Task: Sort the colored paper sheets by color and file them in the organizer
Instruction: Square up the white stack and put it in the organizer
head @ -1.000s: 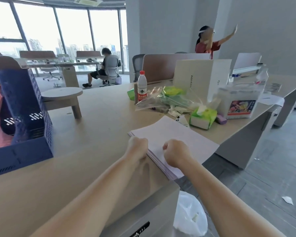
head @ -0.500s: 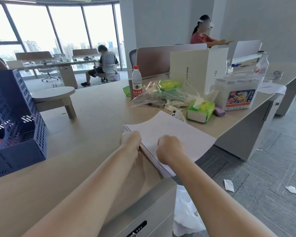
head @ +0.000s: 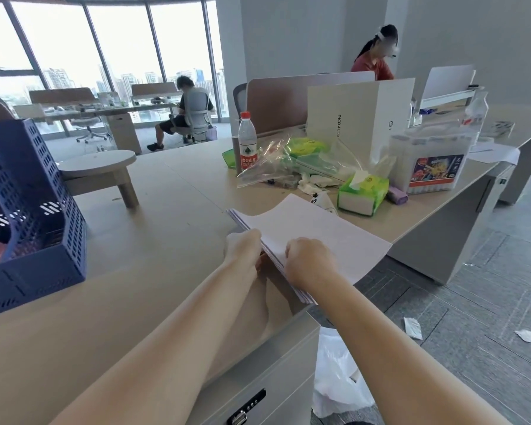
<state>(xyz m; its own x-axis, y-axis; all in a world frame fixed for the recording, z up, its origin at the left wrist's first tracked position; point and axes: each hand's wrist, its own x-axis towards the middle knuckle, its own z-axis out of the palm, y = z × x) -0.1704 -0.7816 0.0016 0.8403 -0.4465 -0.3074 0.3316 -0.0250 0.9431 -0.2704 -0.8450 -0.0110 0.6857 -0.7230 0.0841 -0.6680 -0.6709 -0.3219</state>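
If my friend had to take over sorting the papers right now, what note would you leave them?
Left hand: fingers curled on the near edge of the paper stack.
Right hand: curled on the same edge, gripping it as far as shows.
The stack lies on the desk, one corner hanging past the edge; its top sheet is pale lilac.
The blue organizer stands at the far left, with something pink inside.
Done: perhaps some pink sheets filed.
Left: sort this stack by color and file it.

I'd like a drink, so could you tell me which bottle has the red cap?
The bottle left of the plastic bags; the other bottle, far right, shows no red cap.
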